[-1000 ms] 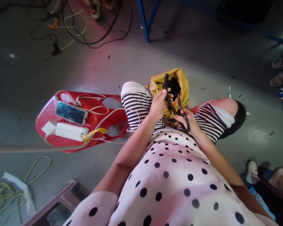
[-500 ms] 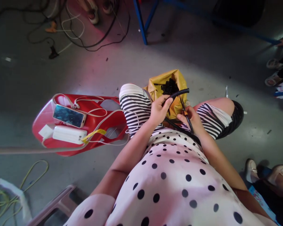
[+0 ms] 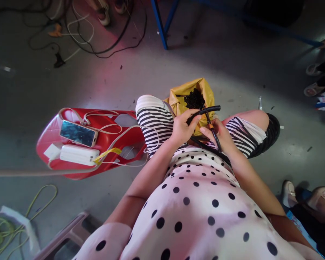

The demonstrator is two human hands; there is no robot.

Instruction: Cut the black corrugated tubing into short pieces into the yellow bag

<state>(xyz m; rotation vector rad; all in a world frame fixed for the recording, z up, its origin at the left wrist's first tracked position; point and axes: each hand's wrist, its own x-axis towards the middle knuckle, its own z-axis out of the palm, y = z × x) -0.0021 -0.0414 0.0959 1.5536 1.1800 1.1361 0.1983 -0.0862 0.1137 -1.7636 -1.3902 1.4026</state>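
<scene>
My left hand [image 3: 182,127] is closed on a black corrugated tube [image 3: 206,109] that juts out level to the right. My right hand [image 3: 219,134] is closed on black scissors [image 3: 214,134] with an orange pivot, held just under the tube. Both hands hover over my lap, between knees in striped shorts. Right behind them sits a yellow bag [image 3: 182,97] holding several short black pieces [image 3: 195,99].
A red plastic stool [image 3: 70,166] at my left carries a phone [image 3: 77,133], a white power bank [image 3: 76,155] and cables. Black and white cords [image 3: 97,39] lie on the grey floor beyond, beside blue frame legs [image 3: 159,25]. Other people's shoes [image 3: 308,195] show at right.
The tube has swung from upright to lying level, pointing right. My right hand with the scissors has come closer beneath it. The view has shifted slightly.
</scene>
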